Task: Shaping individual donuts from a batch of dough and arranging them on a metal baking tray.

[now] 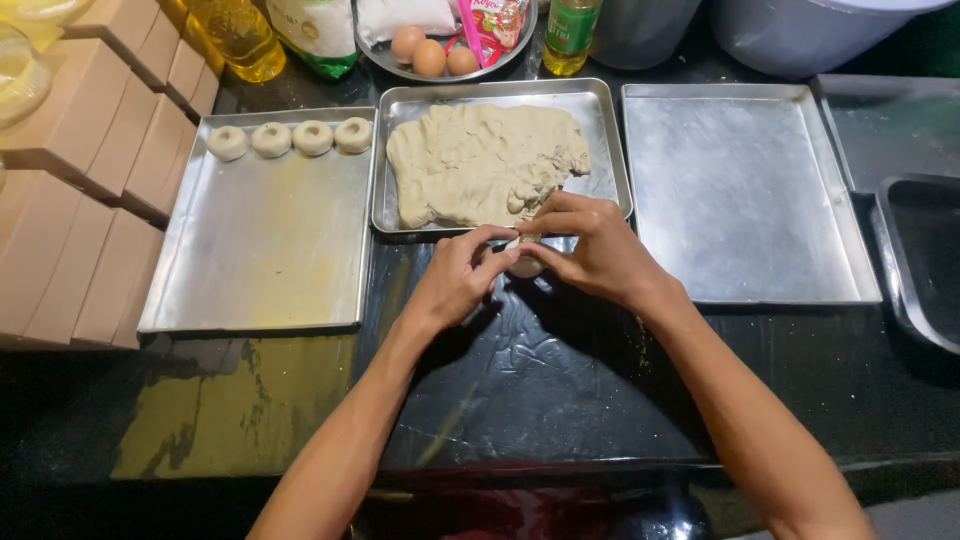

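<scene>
Head view, looking down on a black desk (pixel 560 400). Both hands meet at ctr of frame, just below the middle tray. Left hand (pixel 455 280) comes in from 7 o'clock, fingers curled, thumb and index tip pinched onto a small dough piece (pixel 524 264). Right hand (pixel 590 250) comes in from 5 o'clock, arched over the same piece, fingers closed on it from the top and right side. So both hands are clamped on the one lump, which is held between them just above or on the desk; can't tell which. Most of the lump is hidden by fingers, only a pale bit shows.

At 12 o'clock from the hands: middle metal tray (pixel 600 110) w/ a big flat slab of pale dough (pixel 480 160), edge ragged on its right side, nearest the right hand. At 10 o'clock: left metal tray (pixel 265 250), four dough rings (pixel 290 138) in a row along its far edge, the rest bare. At 2–3 o'clock: right metal tray (pixel 740 190), shiny. Far 3 o'clock, at frame edge: dark tray (pixel 925 260), partly cut off.

Top of frame, 12 o'clock: round plate w/ three brown eggs (pixel 432 52) and packets beside them. To 11 o'clock a bottle of yellow oil (pixel 240 35); a smaller green-capped bottle (pixel 570 35) at 12–1 o'clock. Grey tubs (pixel 800 35) at 1 o'clock. Stacked tan cardboard boxes (pixel 90 170) fill the 9–10 o'clock side, touching the left tray's edge.
</scene>
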